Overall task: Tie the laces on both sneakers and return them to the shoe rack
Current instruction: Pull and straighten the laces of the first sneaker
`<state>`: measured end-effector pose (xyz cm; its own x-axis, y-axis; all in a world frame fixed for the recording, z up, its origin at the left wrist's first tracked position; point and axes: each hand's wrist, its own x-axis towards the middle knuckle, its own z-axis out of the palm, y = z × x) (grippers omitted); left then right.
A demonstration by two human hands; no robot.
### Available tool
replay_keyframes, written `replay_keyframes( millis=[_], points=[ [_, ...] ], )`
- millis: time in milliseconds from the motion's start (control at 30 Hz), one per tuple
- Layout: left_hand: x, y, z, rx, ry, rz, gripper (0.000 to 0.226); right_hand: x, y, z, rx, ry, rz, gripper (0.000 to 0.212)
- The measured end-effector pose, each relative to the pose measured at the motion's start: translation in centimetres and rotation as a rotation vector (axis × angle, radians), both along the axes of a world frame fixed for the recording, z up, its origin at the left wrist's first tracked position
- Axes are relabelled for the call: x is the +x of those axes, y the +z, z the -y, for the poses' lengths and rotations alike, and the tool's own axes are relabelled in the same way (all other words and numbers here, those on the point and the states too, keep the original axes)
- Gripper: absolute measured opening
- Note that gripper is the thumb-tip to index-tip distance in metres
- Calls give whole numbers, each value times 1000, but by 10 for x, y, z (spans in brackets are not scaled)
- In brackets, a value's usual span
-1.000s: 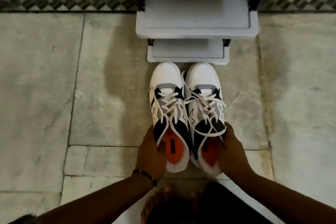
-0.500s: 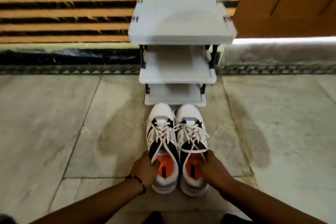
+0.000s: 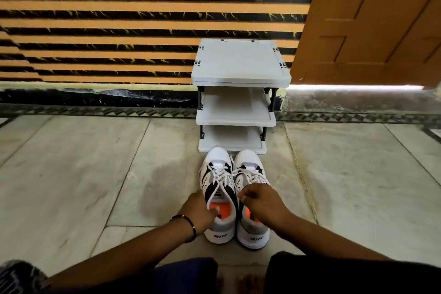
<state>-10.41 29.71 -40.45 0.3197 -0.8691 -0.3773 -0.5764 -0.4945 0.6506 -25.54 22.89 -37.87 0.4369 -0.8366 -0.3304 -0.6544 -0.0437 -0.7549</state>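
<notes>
Though partly hand-covered, right sneaker (image 3: 250, 174), laces (image 3: 248, 175) indistinct.

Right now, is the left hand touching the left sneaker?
Touching. The head view shows the left hand against the left sneaker, its thumb hooked over the collar onto the orange insole.

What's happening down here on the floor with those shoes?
A person is crouched over a pair of white, grey and black sneakers standing side by side on the stone floor, toes toward a small grey shoe rack whose shelves show nothing on them. The left hand rests at the collar of the left sneaker, thumb over its orange insole. The right hand is closed above the right sneaker, apparently pinching a lace. The laces look loose, not yet tied.
</notes>
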Motion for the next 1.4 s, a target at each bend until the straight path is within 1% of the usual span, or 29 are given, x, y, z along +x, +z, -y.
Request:
replay_keyframes(
  millis=[67, 133, 300, 400, 467, 500, 567, 600, 633, 667, 733, 800, 867, 967, 1033, 1133, 1200, 1267, 1333, 1400],
  points=[
    [9, -3, 4, 22, 23, 31, 45, 4, 1, 10, 34, 16, 11, 19],
    [20, -9, 12, 26, 21, 63, 50, 11, -1, 19, 26, 37, 19, 21],
    [28, -28, 40, -64, 70, 5, 44, 40, -17, 39, 21, 94, 10, 20],
    [28, -38, 57, -50, 6, 58, 43, 55, -34, 51, -16, 101, -6, 24],
    [27, -41, 63, -75, -48, 96, 35, 62, -43, 54, -21, 110, 3, 22],
    [27, -41, 65, -106, -44, 84, 27, 65, -48, 55, 5, 80, 37, 20],
    [26, -40, 70, -177, 20, 40, 6, 66, -53, 57, 148, -87, 183, 20],
    [27, -42, 72, -223, 88, -3, 17, 65, -51, 59, 255, -185, 283, 19],
    [28, -41, 72, -251, 160, -69, 25, 64, -48, 60, 377, -257, 386, 18],
    [27, -36, 71, -279, 230, -165, 27, 62, -42, 61, 471, -293, 461, 18],
    [27, -22, 70, -327, 332, -295, 26, 57, -29, 67, 539, -266, 515, 19],
    [29, -9, 69, -370, 361, -370, 25, 55, -12, 74, 507, -185, 555, 20],
    [31, -1, 68, -404, 358, -376, 26, 54, 5, 81, 411, -127, 564, 22],
    [32, 14, 65, -499, 383, -424, 19, 54, 29, 88, 265, -32, 544, 23],
    [35, 28, 66, -578, 358, -463, 16, 55, 39, 91, 231, 24, 507, 23],
    [41, 45, 66, -617, 214, -398, 18, 57, 44, 97, 258, 60, 406, 23],
    [44, 47, 64, -632, 127, -292, 18, 58, 44, 100, 311, 51, 359, 20],
    [46, 49, 64, -650, 83, -157, 16, 57, 43, 103, 350, 72, 310, 18],
    [47, 53, 67, -646, 39, -95, 15, 60, 44, 104, 379, 126, 269, 18],
    [48, 57, 73, -647, -3, -36, 15, 67, 43, 103, 371, 177, 272, 18]
  ],
)
